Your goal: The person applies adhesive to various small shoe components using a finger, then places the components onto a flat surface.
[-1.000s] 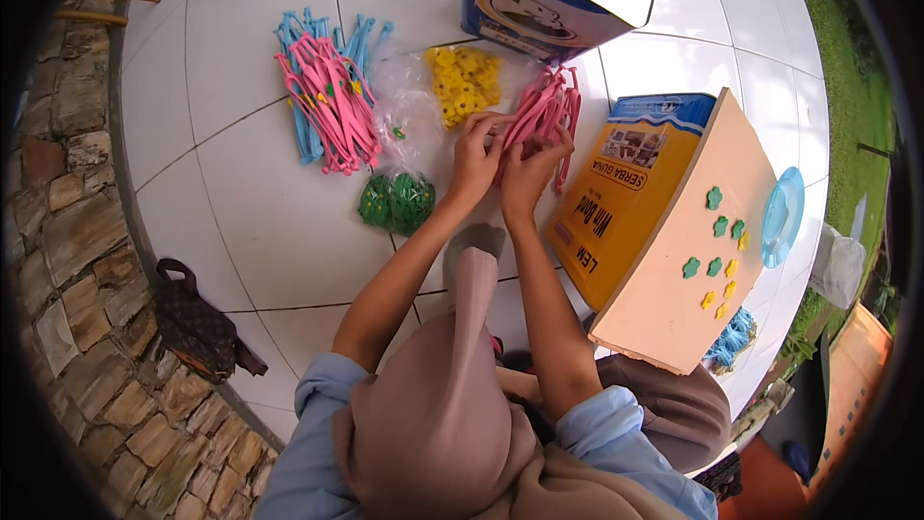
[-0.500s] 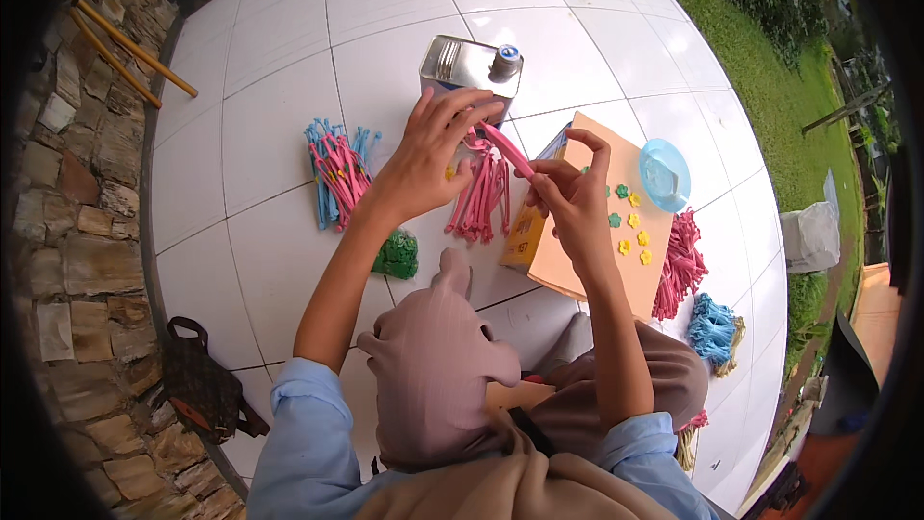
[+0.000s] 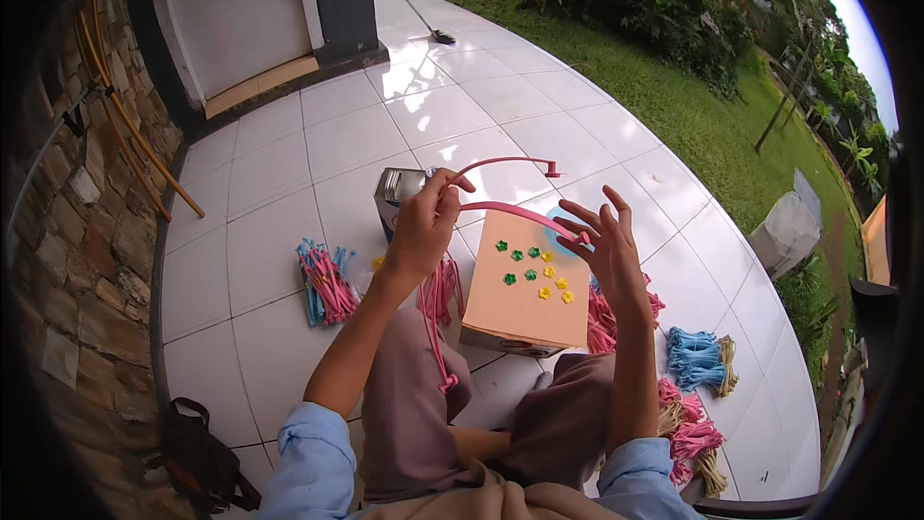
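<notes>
My left hand (image 3: pixel 425 228) is closed on several thin pink straps (image 3: pixel 515 213) with knobbed ends. Two of them arch out to the right, and others hang down toward my knee. My right hand (image 3: pixel 611 255) is raised with its fingers spread, close to the knobbed end of the lower strap; whether it touches cannot be made out. Below the hands, a peach-coloured board (image 3: pixel 515 310) lies on a box, with green flower pieces (image 3: pixel 510 278) and yellow flower pieces (image 3: pixel 545 294) set out on it. Behind my left hand stands a metal can (image 3: pixel 393 188), partly hidden.
A bundle of pink and blue straps (image 3: pixel 325 284) lies on the tiles at left. At right are pink bundles (image 3: pixel 695 438) and a blue bundle (image 3: pixel 695 358). A blue dish (image 3: pixel 558 221) sits behind the board. A dark bag (image 3: pixel 202 453) rests by the stone wall.
My view has tilted up and shows the doorway. My right hand has opened from its pinch on the strap. The straps in my left hand now spread out to the right and hang down.
</notes>
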A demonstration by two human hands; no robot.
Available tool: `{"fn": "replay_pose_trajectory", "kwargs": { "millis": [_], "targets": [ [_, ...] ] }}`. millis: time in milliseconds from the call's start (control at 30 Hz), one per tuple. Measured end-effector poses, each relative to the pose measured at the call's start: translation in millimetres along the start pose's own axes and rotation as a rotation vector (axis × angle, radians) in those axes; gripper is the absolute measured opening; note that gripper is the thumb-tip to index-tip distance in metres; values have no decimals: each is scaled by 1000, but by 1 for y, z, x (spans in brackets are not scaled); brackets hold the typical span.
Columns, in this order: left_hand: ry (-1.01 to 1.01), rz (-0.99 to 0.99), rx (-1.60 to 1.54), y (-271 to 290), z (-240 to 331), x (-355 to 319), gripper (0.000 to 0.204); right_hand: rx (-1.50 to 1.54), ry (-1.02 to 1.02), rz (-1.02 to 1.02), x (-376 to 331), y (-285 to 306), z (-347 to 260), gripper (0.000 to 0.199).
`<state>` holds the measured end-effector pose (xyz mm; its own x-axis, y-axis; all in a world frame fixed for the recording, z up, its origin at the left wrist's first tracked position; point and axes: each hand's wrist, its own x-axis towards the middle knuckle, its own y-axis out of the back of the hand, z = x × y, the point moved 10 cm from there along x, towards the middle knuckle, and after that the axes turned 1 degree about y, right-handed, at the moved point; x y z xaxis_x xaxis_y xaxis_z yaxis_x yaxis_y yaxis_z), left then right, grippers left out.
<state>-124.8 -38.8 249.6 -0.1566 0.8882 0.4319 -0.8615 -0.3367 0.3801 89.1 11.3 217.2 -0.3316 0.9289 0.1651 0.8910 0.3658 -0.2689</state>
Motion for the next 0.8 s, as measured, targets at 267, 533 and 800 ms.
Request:
{"fn": "replay_pose_trajectory", "kwargs": {
  "millis": [267,533,800],
  "targets": [
    [-9,19,-240,-43,-9,-19,32,286,107,51,-12,25,-6,58],
    [-108,-294,-137,-71,-7,-29,23,88,367,153,-28,43,-41,58],
    [274,-439,-543,-80,-30,-35,17,315,224,230,-26,50,-25,63]
  ]
}}
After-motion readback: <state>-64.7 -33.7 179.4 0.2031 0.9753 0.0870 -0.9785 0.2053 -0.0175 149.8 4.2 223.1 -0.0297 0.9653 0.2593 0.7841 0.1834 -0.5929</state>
